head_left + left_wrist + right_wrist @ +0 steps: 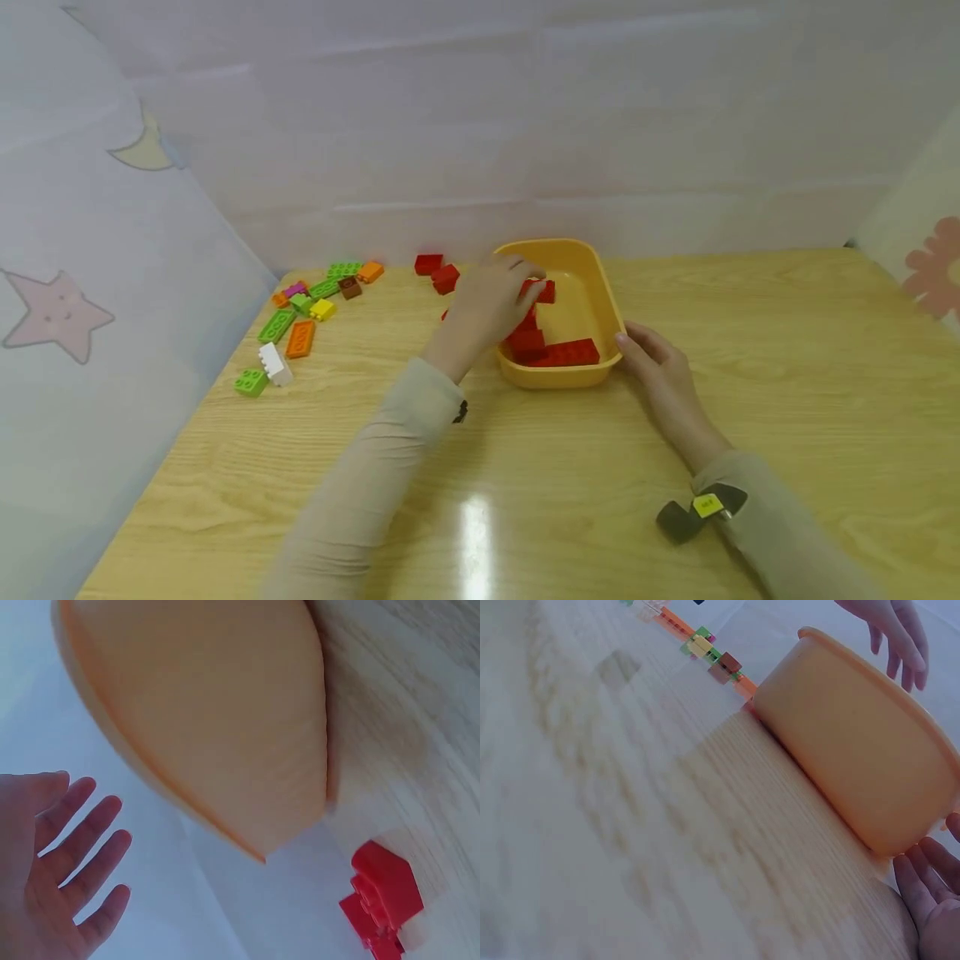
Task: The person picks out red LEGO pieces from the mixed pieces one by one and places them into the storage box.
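A yellow plastic bin [592,292] stands on the table with several red toy bricks [573,353] inside, mostly in its left and near parts. My left hand [491,296] is over the bin's left side, partly hiding those bricks. In the left wrist view its fingers [90,866] are spread and slightly bent, with nothing between them. At the bin's near right corner is my right hand [663,375], thumb tip at the rim. The right wrist view shows its fingers [934,874] fairly straight against the outer wall.
Left of the bin lie loose red bricks [446,279], one partly hidden by my left arm. Farther left is a group of green, orange, white, yellow, brown and purple bricks [301,339]. A pale sheet [525,125] hangs behind the table [570,475].
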Tool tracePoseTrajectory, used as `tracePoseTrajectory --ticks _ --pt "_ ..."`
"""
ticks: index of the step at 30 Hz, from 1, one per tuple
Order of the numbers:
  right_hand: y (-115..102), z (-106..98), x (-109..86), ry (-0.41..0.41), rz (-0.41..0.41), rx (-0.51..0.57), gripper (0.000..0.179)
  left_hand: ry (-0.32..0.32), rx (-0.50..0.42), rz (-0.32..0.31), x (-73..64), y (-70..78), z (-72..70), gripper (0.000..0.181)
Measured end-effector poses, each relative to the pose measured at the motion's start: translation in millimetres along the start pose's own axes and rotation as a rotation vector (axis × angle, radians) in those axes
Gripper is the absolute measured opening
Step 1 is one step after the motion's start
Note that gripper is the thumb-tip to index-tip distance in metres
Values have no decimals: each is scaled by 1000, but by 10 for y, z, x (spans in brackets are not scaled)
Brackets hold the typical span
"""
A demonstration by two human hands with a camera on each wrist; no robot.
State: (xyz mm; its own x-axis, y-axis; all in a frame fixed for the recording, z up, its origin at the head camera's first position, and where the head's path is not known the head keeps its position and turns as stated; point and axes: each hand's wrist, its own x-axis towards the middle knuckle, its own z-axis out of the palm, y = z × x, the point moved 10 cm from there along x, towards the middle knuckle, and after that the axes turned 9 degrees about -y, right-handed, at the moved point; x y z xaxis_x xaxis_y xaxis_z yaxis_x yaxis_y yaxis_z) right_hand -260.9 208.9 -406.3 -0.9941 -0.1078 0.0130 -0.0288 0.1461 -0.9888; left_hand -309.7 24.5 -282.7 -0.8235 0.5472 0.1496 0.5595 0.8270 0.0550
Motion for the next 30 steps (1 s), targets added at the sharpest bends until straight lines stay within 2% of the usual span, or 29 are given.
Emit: tracePoseTrajectory --ticks 4,8,12,16,19,25,27,30 --pt "-12 -13 -1 -6 11 -6 65 49 -9 -68 -74 -213 -77 29" --pt "-16 -11 -7 -8 19 -11 65 116 -37 -111 -166 -416 -137 27" --pt "-16 -14 -9 -9 26 -19 66 169 -84 -150 -236 -652 -125 25" --pt "-16 -26 -6 -9 18 -21 66 178 -119 -188 -284 -831 -67 23" --pt "-23 -25 -2 -8 1 -32 65 120 -114 -227 -295 -909 6 23" --pt "-36 -22 0 -14 -17 -38 63 -106 -86 -290 -265 -989 304 34" --pt "-35 -24 -2 -13 -15 -33 63 -142 -83 -298 -270 -1003 387 37" --pt "-33 -19 -2 -14 -11 -28 64 -164 -75 -305 -287 -1018 471 40"
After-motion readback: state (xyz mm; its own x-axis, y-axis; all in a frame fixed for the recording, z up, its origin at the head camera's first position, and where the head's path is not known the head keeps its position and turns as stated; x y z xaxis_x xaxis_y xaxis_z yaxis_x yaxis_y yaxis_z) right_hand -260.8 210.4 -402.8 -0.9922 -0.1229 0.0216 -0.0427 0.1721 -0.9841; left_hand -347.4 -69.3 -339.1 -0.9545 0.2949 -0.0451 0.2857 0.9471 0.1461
